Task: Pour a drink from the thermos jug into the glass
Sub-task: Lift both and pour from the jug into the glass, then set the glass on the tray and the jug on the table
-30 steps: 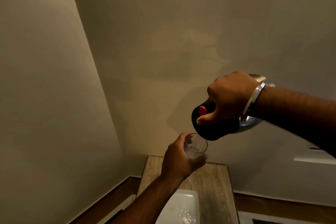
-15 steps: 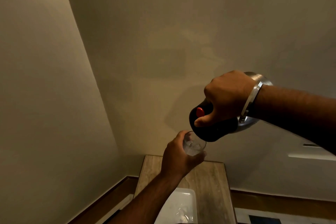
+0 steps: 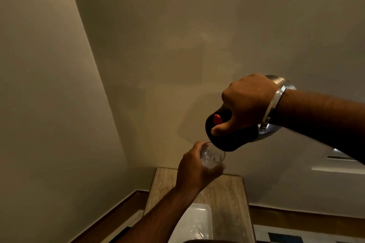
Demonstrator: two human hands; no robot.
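Nearest the camera, a white rectangular tray (image 3: 194,221) lies on the pale stone-topped narrow table (image 3: 227,193), and above the table's far end the left hand (image 3: 194,169) is wrapped around the small clear drinking glass (image 3: 212,157), held in the air with something pale, perhaps ice, inside. The glass looks light, smooth and breakable, so a full wrap round its wall, as here, seems the safest hold. Just beyond and to the right, the right hand (image 3: 246,104), with a silver metal bangle (image 3: 273,105) at the wrist, is clenched on the handle of the steel thermos jug with a black top (image 3: 233,138), thumb lying just below its red button (image 3: 217,119). The jug is tipped so its black spout end hangs directly over the glass rim; it is probably heavy and rigid, best carried by the handle. No stream can be made out. Compared with half a second ago, both hands, jug and glass keep nearly the same pose, the jug perhaps slightly closer to the rim.
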